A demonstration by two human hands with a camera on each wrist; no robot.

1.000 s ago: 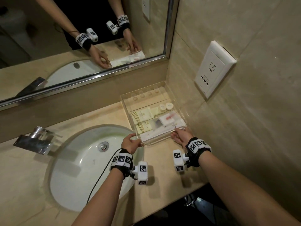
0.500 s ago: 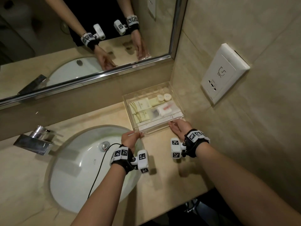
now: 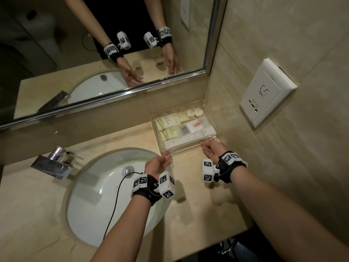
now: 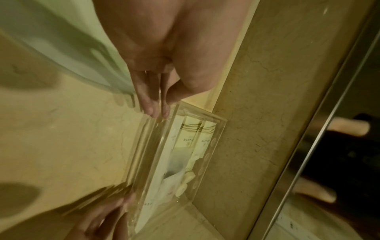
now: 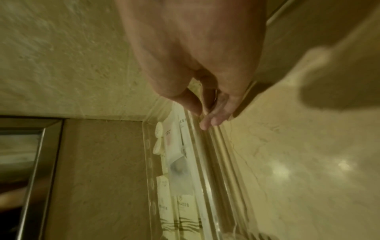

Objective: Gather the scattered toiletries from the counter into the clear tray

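The clear tray (image 3: 189,149) stands in the counter's back right corner, against both walls. In it lie two yellow packets (image 3: 167,127), two round white caps (image 3: 194,112), a white sachet with red print (image 3: 196,126) and a long white box (image 3: 188,140). My left hand (image 3: 162,162) is open, its straight fingers (image 4: 156,105) touching the tray's (image 4: 213,139) front left corner. My right hand (image 3: 208,148) is open too, and its fingertips (image 5: 212,121) rest against the tray's (image 5: 205,170) front wall near the right end. Neither hand holds anything.
A white sink basin (image 3: 94,195) with a metal faucet (image 3: 54,164) fills the counter's left half. A mirror (image 3: 94,53) runs along the back, and a white wall socket (image 3: 266,93) sits on the right wall. Bare counter (image 3: 198,197) lies before the tray, ending at the front edge.
Both hands slid the tray away from me into the corner. Their grip on its front edge has loosened to straight fingers touching it.
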